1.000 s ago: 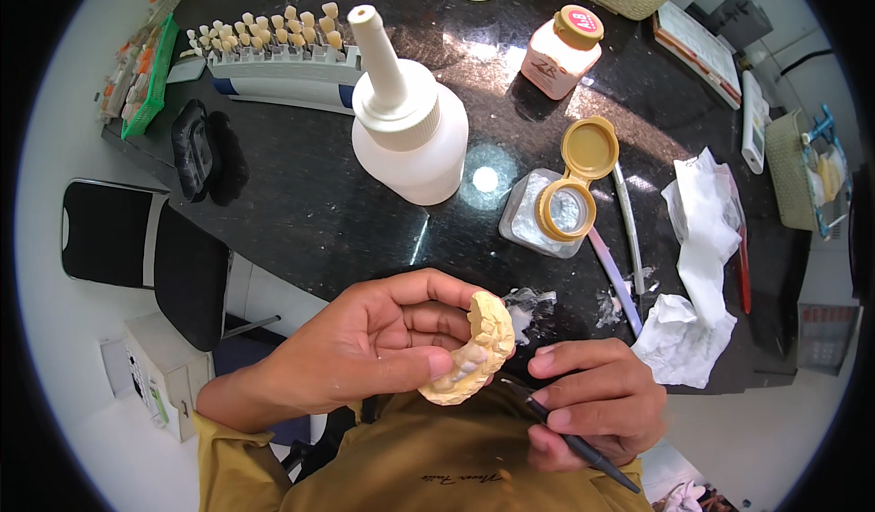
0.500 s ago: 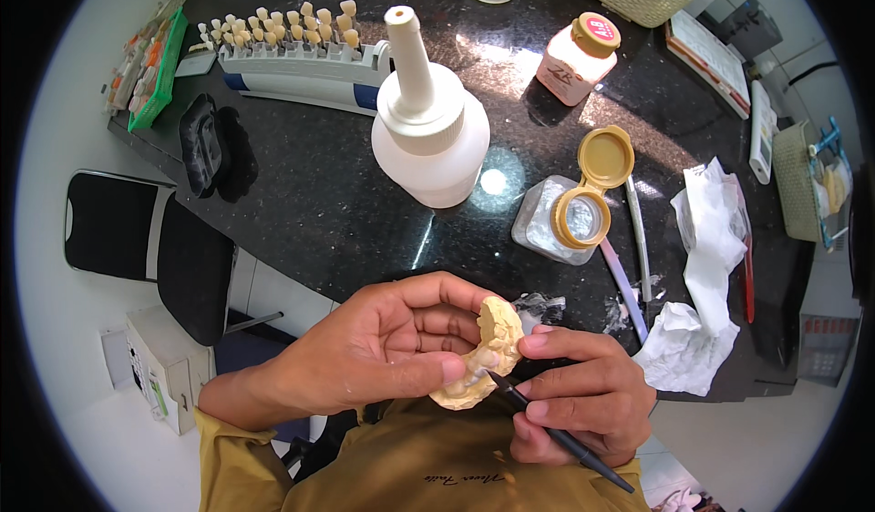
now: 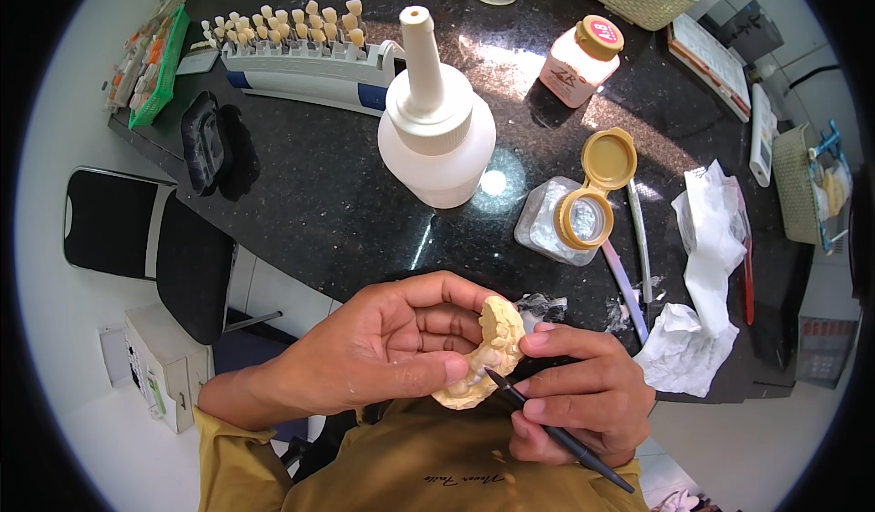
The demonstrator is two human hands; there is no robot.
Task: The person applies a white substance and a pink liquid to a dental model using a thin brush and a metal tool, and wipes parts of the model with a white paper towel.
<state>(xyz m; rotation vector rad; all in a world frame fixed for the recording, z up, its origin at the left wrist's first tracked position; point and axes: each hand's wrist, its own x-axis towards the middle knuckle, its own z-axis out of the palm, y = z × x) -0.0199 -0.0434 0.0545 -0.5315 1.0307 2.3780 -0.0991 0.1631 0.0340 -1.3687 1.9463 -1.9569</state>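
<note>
A yellow plaster dental model (image 3: 499, 330), curved like a tooth arch, is gripped between the thumb and fingers of my left hand (image 3: 374, 343). Pale pinkish-white material covers some of its teeth near my left thumb. My right hand (image 3: 583, 384) pinches a slim black pen-like tool (image 3: 570, 444), whose dark tip touches or nearly touches that pale area. The right index finger and thumb also rest by the model's right edge. Just beyond the hands, a clear square jar (image 3: 551, 223) of whitish contents stands with its gold flip lid raised.
A white squeeze bottle (image 3: 437, 138) rises mid-table, beside a tooth shade guide (image 3: 305, 79). A pink jar (image 3: 576, 70) stands farther back. Crumpled tissue (image 3: 706, 266), a lilac stick (image 3: 625, 289) and a silver tool (image 3: 641, 239) lie right. A black tray (image 3: 203, 143) sits left.
The view has shifted very slightly, so the table things sit a little farther right and lower. Both hands keep the same hold on the model and the black tool.
</note>
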